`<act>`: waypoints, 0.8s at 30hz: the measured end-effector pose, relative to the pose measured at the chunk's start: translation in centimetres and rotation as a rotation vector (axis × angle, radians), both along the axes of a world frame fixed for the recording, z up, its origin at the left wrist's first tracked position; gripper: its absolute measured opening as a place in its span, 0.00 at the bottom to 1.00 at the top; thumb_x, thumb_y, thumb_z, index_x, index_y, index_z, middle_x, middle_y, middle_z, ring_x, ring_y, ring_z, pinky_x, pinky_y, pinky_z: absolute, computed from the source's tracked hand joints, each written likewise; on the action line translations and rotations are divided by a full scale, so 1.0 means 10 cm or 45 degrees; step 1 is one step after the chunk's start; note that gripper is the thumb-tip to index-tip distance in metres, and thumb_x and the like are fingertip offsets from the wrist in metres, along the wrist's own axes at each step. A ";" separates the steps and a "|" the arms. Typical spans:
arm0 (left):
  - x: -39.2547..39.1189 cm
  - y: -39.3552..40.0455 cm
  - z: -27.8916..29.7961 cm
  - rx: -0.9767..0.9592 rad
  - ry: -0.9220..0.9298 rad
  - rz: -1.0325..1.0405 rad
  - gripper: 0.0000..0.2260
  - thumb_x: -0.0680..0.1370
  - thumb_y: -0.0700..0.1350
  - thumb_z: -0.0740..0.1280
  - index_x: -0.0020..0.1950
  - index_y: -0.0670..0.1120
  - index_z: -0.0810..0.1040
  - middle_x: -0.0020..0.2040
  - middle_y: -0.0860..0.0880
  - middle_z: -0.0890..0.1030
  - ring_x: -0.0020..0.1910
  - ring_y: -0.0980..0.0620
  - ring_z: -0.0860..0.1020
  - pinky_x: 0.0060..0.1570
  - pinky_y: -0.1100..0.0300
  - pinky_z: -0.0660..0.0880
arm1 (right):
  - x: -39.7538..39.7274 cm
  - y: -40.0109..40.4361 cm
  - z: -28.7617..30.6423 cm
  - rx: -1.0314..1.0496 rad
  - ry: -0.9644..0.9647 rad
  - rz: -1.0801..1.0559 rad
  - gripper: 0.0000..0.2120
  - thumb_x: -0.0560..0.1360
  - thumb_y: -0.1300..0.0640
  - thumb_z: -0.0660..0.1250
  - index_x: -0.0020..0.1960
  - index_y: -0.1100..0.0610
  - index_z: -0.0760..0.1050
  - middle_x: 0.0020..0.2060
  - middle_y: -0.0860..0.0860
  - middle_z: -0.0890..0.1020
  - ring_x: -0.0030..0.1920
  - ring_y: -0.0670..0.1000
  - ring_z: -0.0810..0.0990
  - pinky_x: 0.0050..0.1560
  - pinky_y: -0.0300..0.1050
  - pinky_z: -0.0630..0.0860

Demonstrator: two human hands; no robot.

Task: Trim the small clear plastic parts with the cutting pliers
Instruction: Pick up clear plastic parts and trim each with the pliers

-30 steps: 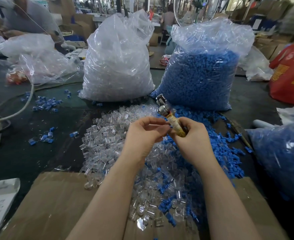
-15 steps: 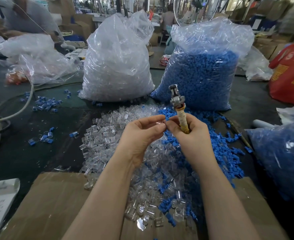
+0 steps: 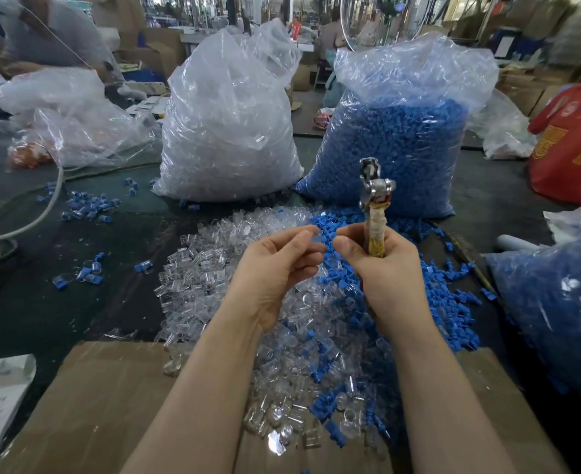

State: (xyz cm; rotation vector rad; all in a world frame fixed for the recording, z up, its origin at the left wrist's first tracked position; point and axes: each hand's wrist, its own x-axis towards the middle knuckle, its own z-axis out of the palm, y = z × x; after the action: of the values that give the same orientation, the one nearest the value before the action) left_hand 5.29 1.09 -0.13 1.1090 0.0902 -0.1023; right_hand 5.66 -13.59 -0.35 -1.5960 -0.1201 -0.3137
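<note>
My right hand point(image 3: 381, 265) grips the cutting pliers point(image 3: 373, 196) by their tape-wrapped handle, with the metal jaws pointing straight up. My left hand point(image 3: 279, 265) pinches a small clear plastic part point(image 3: 317, 237) between thumb and fingertips, just left of my right thumb. Both hands hover above a heap of clear plastic parts point(image 3: 214, 278) that spreads across the dark table and mixes with blue parts point(image 3: 449, 289) on the right.
A tall bag of clear parts point(image 3: 231, 124) and a bag of blue parts point(image 3: 402, 138) stand behind the heap. Another blue bag point(image 3: 552, 309) sits at the right. Cardboard point(image 3: 87, 405) lies at the near edge. A hose point(image 3: 22, 224) curves at left. Other people work at the back.
The pliers have swung from leaning left to standing upright in my right hand. My hands have drawn slightly apart, with the left still pinching the clear part.
</note>
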 end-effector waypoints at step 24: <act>-0.02 -0.03 0.00 0.209 -0.102 0.195 0.08 0.72 0.33 0.74 0.45 0.45 0.85 0.38 0.47 0.85 0.40 0.53 0.84 0.42 0.64 0.79 | -0.03 0.04 -0.01 -0.187 -0.142 -0.011 0.13 0.75 0.63 0.71 0.42 0.45 0.79 0.41 0.41 0.83 0.42 0.42 0.81 0.42 0.29 0.75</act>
State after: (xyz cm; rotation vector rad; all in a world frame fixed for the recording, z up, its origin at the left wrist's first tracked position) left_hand 5.05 0.76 -0.12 1.2645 0.1129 0.0879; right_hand 5.34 -13.17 -0.40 -1.7249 -0.2263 -0.4086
